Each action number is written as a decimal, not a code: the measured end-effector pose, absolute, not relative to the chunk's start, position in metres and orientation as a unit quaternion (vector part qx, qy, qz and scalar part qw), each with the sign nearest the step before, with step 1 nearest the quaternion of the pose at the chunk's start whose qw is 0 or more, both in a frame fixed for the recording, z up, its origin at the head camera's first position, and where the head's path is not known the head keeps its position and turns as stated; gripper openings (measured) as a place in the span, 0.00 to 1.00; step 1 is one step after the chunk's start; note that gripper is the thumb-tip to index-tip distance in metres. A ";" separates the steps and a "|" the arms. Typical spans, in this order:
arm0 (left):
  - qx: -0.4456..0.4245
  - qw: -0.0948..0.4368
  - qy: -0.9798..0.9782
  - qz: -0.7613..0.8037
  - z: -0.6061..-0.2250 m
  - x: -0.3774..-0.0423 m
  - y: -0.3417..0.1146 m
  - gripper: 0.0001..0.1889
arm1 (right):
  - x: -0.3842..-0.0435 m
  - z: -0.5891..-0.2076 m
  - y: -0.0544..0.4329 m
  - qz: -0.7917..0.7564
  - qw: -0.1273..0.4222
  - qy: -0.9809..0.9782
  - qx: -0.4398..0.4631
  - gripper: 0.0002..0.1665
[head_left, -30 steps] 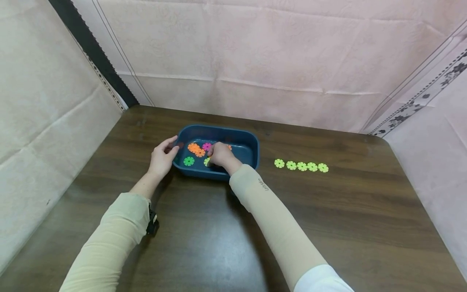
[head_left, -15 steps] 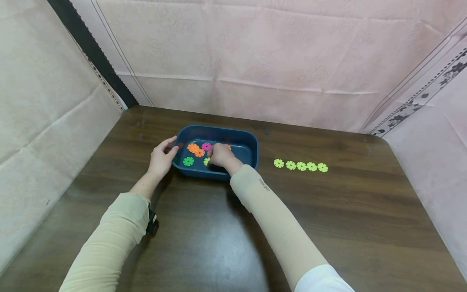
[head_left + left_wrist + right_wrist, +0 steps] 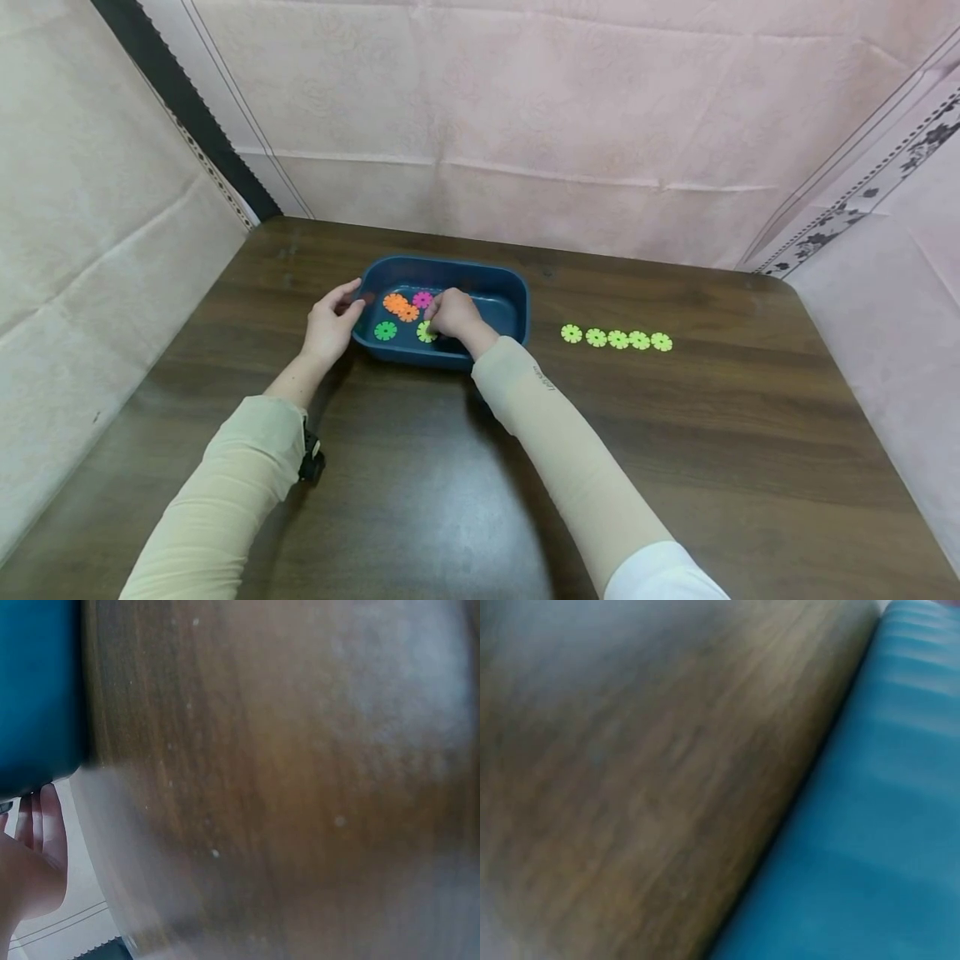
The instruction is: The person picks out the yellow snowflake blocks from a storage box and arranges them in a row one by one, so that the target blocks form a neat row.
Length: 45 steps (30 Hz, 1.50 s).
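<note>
A blue plastic basin (image 3: 480, 272) sits on the wooden table with flower-shaped discs inside. My left hand (image 3: 327, 327) holds its left end, thumb at the rim; in the left wrist view the fingers (image 3: 52, 821) lie against the basin's outer wall. My right hand (image 3: 457, 315) reaches into the basin with fingers curled, pinching a yellow-green flower disc (image 3: 425, 332) by its right edge. Nearby inside lie a green disc (image 3: 386, 331), orange discs (image 3: 394, 302) and a pink disc (image 3: 422, 299). The right wrist view shows the basin's outer side (image 3: 870, 825), with the hand out of sight.
Several yellow-green flower discs (image 3: 618, 339) lie in a row on the table (image 3: 712, 433), right of the basin. Pale cloth walls (image 3: 525, 100) enclose the table at the back and sides.
My right hand has shifted slightly, and more of the yellow-green disc now shows at its fingertips. The left hand keeps its place at the basin's end.
</note>
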<state>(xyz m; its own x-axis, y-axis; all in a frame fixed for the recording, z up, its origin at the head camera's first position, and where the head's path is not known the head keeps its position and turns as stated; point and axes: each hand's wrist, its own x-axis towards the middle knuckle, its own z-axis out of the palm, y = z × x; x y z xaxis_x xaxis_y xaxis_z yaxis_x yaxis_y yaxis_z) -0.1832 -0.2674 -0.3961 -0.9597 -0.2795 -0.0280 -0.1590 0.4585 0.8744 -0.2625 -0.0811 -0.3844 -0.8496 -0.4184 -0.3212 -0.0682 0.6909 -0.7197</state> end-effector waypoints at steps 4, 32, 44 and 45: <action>0.130 0.059 -0.853 -0.503 -0.397 -0.183 -0.267 0.24 | -0.264 -0.384 -0.080 -0.429 0.269 0.857 -0.100 0.07; 0.129 0.057 -0.855 -0.499 -0.398 -0.184 -0.269 0.24 | -0.287 -0.344 -0.032 -0.655 0.346 0.672 0.007 0.20; 0.129 0.056 -0.856 -0.497 -0.397 -0.184 -0.268 0.24 | -0.296 -0.332 0.005 -0.664 0.336 0.668 0.016 0.23; 0.128 0.057 -0.857 -0.496 -0.397 -0.184 -0.268 0.24 | -0.297 -0.330 0.009 -0.665 0.336 0.667 0.017 0.23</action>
